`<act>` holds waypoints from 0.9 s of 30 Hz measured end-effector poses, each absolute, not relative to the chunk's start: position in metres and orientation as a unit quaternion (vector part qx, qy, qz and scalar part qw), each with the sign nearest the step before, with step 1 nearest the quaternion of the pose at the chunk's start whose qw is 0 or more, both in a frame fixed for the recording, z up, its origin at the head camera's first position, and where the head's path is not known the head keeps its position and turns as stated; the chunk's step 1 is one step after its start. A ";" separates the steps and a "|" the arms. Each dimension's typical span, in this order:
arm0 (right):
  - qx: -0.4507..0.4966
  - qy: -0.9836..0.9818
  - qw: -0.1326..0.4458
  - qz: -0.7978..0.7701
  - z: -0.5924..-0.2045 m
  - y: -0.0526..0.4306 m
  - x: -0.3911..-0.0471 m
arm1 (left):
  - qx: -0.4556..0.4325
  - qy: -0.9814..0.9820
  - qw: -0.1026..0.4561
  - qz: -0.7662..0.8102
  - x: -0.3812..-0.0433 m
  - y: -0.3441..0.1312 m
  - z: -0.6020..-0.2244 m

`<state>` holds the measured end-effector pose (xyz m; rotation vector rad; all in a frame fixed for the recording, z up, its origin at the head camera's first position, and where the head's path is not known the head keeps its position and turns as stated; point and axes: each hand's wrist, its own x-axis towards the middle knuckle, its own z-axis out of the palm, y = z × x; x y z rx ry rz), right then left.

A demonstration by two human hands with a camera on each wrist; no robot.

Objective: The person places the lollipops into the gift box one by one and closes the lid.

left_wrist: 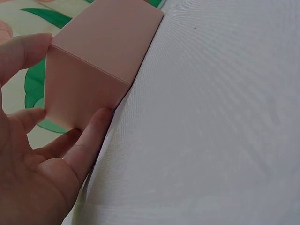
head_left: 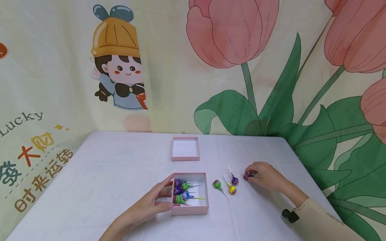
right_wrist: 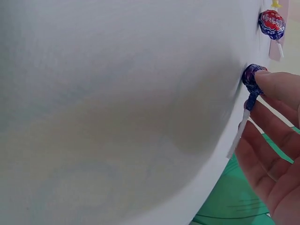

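My left hand (head_left: 156,201) holds the left side of an open pink box (head_left: 190,210), its thumb at the front corner and fingers along the left wall. The left wrist view shows those fingers against the outside of the box (left_wrist: 105,44). Several wrapped lollipops (head_left: 181,199) lie inside, sticks pointing right. Over at the right, my right hand (head_left: 268,175) pinches a lollipop in a dark purple-blue wrapper (right_wrist: 253,89) by its head, close over the table. Between box and hand lie a green lollipop (head_left: 217,184), a yellow one (head_left: 232,189) and a purple one (head_left: 234,181).
A shallow pink lid (head_left: 185,159), inside facing up, sits behind the box on the white table (head_left: 120,167). A curtain printed with tulips (head_left: 232,33) hangs beyond the table's back edge. A black clip-like object (head_left: 290,216) is at the right sleeve.
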<state>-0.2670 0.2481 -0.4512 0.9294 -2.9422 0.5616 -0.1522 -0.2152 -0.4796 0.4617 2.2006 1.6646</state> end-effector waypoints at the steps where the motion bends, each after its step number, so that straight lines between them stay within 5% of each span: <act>1: 0.295 -0.938 0.001 0.181 -0.451 0.248 -0.268 | 0.162 0.775 0.171 0.586 -0.152 -0.215 -0.480; 27: 0.272 -0.943 -0.019 0.190 -0.460 0.248 -0.270 | 0.179 0.769 0.165 0.591 -0.152 -0.219 -0.482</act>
